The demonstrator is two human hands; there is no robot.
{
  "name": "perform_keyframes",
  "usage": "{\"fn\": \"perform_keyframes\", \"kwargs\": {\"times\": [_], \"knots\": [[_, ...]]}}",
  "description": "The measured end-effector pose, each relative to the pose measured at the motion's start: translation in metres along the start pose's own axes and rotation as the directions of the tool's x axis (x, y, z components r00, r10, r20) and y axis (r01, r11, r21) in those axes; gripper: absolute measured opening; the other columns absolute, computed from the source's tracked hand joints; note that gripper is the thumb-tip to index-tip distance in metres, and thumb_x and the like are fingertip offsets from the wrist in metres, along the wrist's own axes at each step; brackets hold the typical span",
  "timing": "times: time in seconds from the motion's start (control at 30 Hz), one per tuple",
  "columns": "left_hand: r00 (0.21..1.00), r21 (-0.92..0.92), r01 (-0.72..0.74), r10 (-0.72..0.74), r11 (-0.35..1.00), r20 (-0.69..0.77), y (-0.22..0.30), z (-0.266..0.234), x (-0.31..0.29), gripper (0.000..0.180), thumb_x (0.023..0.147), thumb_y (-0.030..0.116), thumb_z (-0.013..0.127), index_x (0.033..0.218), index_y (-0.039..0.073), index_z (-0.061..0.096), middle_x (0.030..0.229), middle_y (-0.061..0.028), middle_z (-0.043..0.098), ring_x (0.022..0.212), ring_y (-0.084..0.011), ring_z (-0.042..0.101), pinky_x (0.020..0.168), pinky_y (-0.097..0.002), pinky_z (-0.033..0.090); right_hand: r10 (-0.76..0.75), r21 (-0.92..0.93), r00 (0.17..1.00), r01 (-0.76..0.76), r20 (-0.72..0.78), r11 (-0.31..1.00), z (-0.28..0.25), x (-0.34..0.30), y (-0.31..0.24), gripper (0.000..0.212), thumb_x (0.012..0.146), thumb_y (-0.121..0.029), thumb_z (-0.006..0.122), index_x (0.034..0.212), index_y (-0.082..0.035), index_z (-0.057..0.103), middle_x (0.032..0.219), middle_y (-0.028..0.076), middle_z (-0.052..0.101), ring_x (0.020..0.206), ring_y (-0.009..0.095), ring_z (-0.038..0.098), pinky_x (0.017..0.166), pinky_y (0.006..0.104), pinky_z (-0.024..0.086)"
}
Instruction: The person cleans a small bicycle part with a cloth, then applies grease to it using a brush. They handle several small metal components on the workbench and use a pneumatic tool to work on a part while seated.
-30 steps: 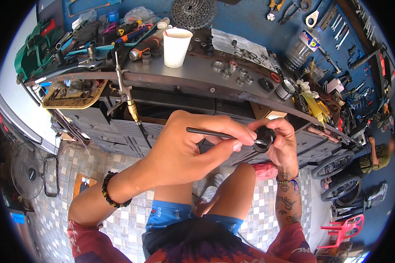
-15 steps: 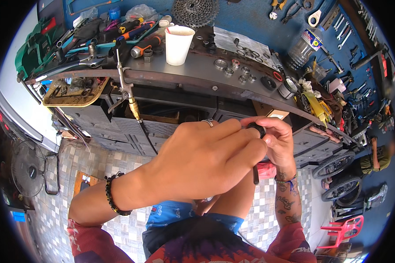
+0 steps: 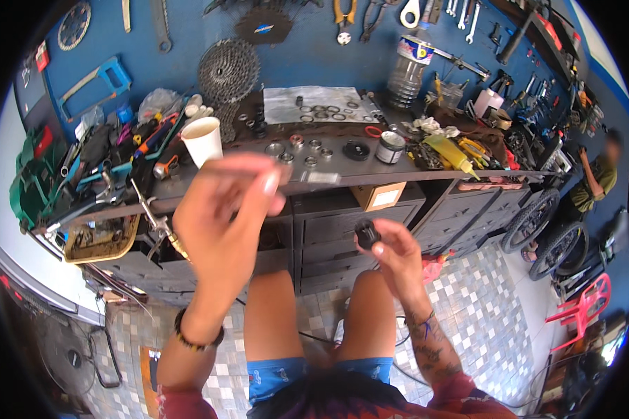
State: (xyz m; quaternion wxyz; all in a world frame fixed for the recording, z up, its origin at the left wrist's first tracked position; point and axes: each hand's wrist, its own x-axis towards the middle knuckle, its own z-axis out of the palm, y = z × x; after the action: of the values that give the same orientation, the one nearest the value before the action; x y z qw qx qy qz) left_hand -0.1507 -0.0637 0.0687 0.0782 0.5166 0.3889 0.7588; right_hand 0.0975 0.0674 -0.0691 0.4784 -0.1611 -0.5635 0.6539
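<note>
My right hand holds up a small black cylindrical part between thumb and fingers, in front of the drawers. Raised near the bench edge, my left hand is blurred, its thumb and fingers pinched together. Something slim seems to be in that pinch, too smeared to name. Just right of these fingertips a pale, blurred strip shows against the bench edge. Beyond the left hand stands a white paper cup. Several metal bearings and a black disc-shaped part lie on the bench.
A round tub, a yellow squeeze bottle and pliers crowd the bench's right side. Hand tools heap up on its left. Rings lie on a white sheet. A cardboard box sits below the bench top. Another person stands far right.
My hands have come apart: the left moved left and up toward the bench, the right lower with the black part still in it. The view has tilted up, showing more wall.
</note>
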Motion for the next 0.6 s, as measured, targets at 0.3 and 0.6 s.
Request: {"fn": "perform_keyframes", "kwargs": {"times": [0.3,0.6], "knots": [[0.957,0.503,-0.059,-0.095,0.862,0.276,-0.138,0.164,0.118,0.021,0.102,0.025,0.077,0.110,0.006,0.082,0.091,-0.0127,0.083,0.080,-0.0274,0.079,0.074,-0.0377,0.059,0.427,0.402,0.893,-0.343,-0.139,0.849,0.014,-0.171,0.072,0.037,0.101,0.000,0.076,0.138,0.003,0.069,0.139,0.018,0.072,0.135,0.038,0.068,0.122,0.0522,0.051],[0.912,0.495,0.096,-0.275,0.863,0.303,-0.151,0.161,0.110,0.055,0.089,0.039,0.091,0.125,0.001,0.077,0.101,-0.0133,0.080,0.091,-0.0305,0.077,0.084,-0.0447,0.060,0.225,0.327,0.973,-0.195,-0.054,0.924,0.002,-0.122,0.045,0.045,0.095,0.013,0.076,0.136,-0.001,0.068,0.136,0.015,0.073,0.132,0.032,0.070,0.117,0.0468,0.053]]}}
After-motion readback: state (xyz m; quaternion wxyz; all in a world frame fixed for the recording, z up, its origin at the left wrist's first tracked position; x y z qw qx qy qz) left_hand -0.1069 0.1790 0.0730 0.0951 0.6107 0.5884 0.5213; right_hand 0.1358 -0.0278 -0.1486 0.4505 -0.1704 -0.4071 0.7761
